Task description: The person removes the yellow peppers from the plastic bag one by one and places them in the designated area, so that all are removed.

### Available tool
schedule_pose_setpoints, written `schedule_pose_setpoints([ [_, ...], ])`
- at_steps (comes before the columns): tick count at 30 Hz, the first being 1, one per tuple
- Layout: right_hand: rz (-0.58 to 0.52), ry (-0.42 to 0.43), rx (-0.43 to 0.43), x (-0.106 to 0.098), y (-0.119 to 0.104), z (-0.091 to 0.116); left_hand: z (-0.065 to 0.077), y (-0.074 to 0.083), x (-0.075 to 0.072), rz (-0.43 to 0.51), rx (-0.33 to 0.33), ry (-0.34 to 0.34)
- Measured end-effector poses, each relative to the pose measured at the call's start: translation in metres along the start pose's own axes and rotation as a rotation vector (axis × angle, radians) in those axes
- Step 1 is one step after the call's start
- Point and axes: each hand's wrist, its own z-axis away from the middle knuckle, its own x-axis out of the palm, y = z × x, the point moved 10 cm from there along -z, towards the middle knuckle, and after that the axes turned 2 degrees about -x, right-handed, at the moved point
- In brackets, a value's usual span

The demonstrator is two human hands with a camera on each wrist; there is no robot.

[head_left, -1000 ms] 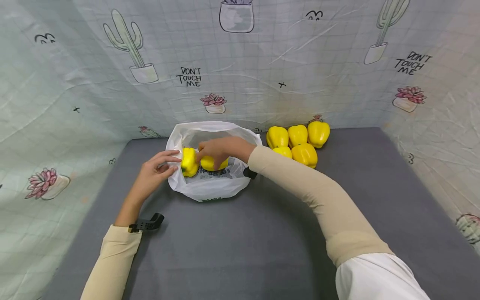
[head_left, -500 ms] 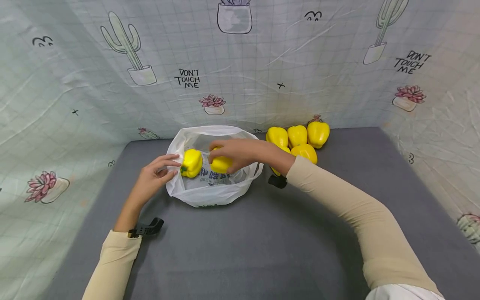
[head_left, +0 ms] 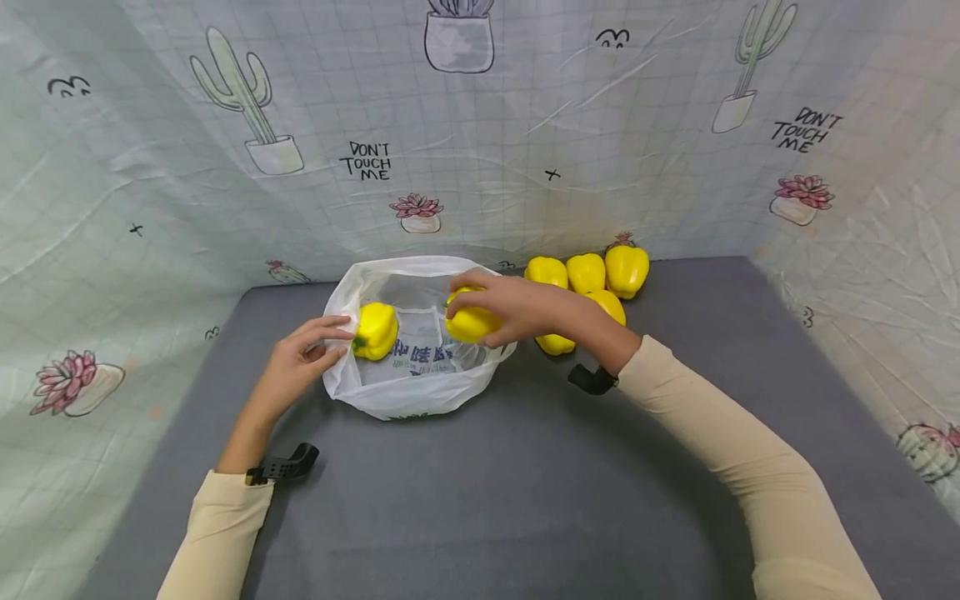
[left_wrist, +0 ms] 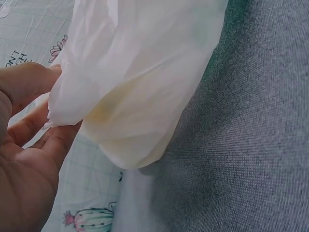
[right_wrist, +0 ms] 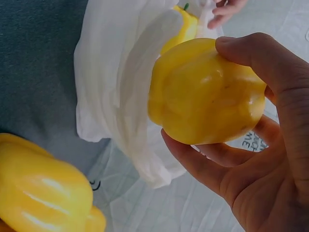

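A white plastic bag (head_left: 420, 404) stands with its mouth spread at the back of the table. My left hand (head_left: 303, 358) pinches its left rim, thumb on one side and fingers on the other, as the left wrist view shows. Inside, at the left, lies a yellow bell pepper (head_left: 377, 330). My right hand (head_left: 517, 308) grips another yellow bell pepper (right_wrist: 207, 92) between thumb and fingers, over the right part of the bag's mouth. Printed lettering shows on the bag's bottom.
Several more yellow bell peppers (head_left: 627, 271) are grouped right of the bag, partly behind my right hand and forearm. A patterned curtain (head_left: 480, 125) hangs behind the grey table (head_left: 465, 500) and along its sides.
My right hand has lifted its bell pepper from the bag's middle and carried it right. The pepper at the left has tipped a little. My left hand keeps its hold on the rim.
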Motion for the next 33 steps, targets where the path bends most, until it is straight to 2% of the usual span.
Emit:
schedule_pose_setpoints([
  [5,-0.017,0.034,0.002,-0.003,0.003,0.009,0.002,-0.002,-0.002,0.008,-0.021,0.001],
  [16,0.003,0.084,-0.004,-0.005,0.008,0.019,0.002,0.0,-0.005,-0.006,-0.004,0.005],
  [33,-0.029,0.086,0.013,-0.009,0.011,0.028,0.002,0.002,-0.005,-0.003,-0.015,-0.001],
])
